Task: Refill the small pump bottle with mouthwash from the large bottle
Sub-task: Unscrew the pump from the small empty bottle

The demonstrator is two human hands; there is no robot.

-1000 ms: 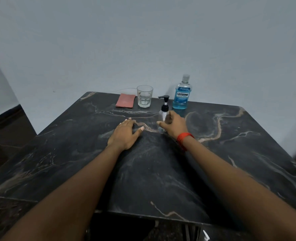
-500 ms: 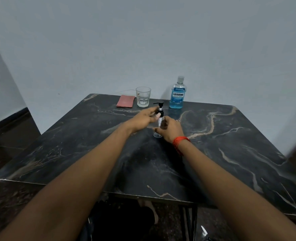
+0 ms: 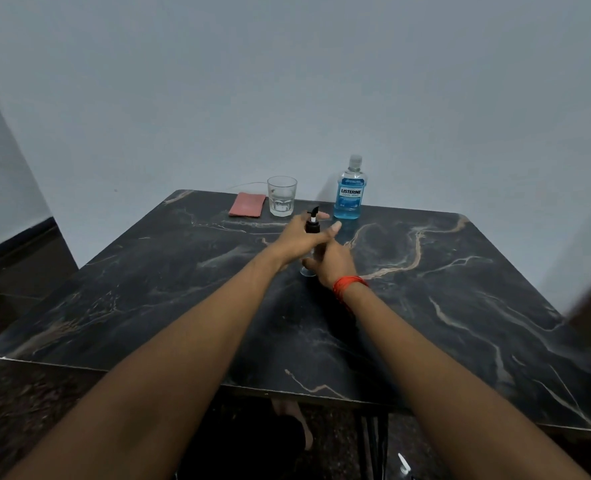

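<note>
A small clear pump bottle (image 3: 312,227) with a black pump head stands mid-table on the black marble table (image 3: 148,289). My right hand (image 3: 334,261), with a red thread at the wrist, is wrapped around the bottle's clear body, whose base shows below the fingers. My left hand (image 3: 297,239) crosses in from the left and its fingers close around the black pump collar. The large blue mouthwash bottle (image 3: 349,194), capped, stands upright at the table's far edge, behind and right of the hands.
A clear drinking glass (image 3: 281,201) with a little water stands at the far edge, left of the mouthwash bottle. A folded red cloth (image 3: 246,204) lies left of the glass. A pale wall rises right behind the table.
My left hand lifted off the table and came across onto the pump head. My right hand has stayed on the bottle's body. The camera view shifted back and up.
</note>
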